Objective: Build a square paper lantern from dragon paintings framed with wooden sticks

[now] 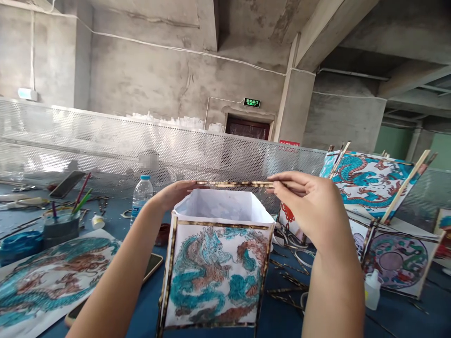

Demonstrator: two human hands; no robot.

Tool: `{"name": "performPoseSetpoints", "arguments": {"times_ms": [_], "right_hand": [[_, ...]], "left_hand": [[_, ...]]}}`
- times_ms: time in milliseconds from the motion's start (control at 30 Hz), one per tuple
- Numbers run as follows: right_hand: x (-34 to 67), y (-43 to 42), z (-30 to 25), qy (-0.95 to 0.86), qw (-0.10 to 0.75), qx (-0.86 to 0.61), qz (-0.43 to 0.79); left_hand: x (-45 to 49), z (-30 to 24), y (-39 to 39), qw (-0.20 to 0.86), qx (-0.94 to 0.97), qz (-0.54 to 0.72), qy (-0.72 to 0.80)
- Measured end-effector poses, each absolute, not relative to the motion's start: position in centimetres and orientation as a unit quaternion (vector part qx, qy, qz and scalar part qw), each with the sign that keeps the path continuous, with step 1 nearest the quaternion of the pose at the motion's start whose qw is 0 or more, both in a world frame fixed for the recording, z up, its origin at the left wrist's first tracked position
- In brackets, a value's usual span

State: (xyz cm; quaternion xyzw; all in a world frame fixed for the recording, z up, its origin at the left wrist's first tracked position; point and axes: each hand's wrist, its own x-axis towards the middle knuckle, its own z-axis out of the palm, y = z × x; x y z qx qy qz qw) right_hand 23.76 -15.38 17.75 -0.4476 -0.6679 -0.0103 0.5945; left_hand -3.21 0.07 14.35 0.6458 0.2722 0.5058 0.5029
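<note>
A thin, dark-mottled bamboo stick (239, 184) is level above the far side of a paper lantern (214, 277). My right hand (306, 199) pinches the stick's right end between thumb and fingers. At its left end, the fingers of my left hand (178, 191) close on it, with the thumb mostly hidden. The lantern is an open-topped box of white paper, edged with similar mottled sticks, and its front bears a teal and brown dragon painting. Both forearms reach around the lantern.
A water bottle (143, 195), a jar with brushes (60, 227), blue paint (21, 246) and a dragon painting (70, 277) are at left. Loose sticks (287, 279), a glue bottle (372, 290) and finished-looking lanterns (375, 180) are at right. A perforated metal screen (190, 157) stands behind.
</note>
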Motion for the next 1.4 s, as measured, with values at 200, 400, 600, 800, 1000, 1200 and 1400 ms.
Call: {"name": "performPoseSetpoints", "arguments": {"times_ms": [200, 400, 600, 800, 1000, 1200, 1400], "right_hand": [[23.9, -14.3, 17.9, -0.609, 0.718, -0.335, -0.014], [22.6, -13.0, 17.5, -0.62, 0.745, -0.224, 0.105], [21.5, -12.7, 17.3, -0.646, 0.718, -0.171, 0.193], [22.4, -13.3, 17.6, -0.694, 0.657, -0.22, 0.196], [24.1, -14.6, 18.0, -0.78, 0.522, -0.286, 0.191], [24.0, -13.9, 17.9, -0.796, 0.488, -0.325, 0.151], [23.7, -13.3, 17.7, -0.807, 0.463, -0.34, 0.137]], "left_hand": [[-6.3, 17.6, -1.7, 0.397, 0.668, 0.545, 0.316], [-4.1, 19.6, -8.8, 0.364, 0.725, 0.524, 0.259], [1.9, 19.6, -12.2, 0.555, 0.626, 0.542, 0.081], [4.1, 19.2, -12.4, 0.531, 0.558, 0.637, 0.041], [3.8, 19.3, -12.5, 0.479, 0.601, 0.636, 0.074], [3.8, 19.1, -12.4, 0.45, 0.632, 0.62, 0.114], [3.9, 19.0, -12.4, 0.425, 0.661, 0.607, 0.119]]}}
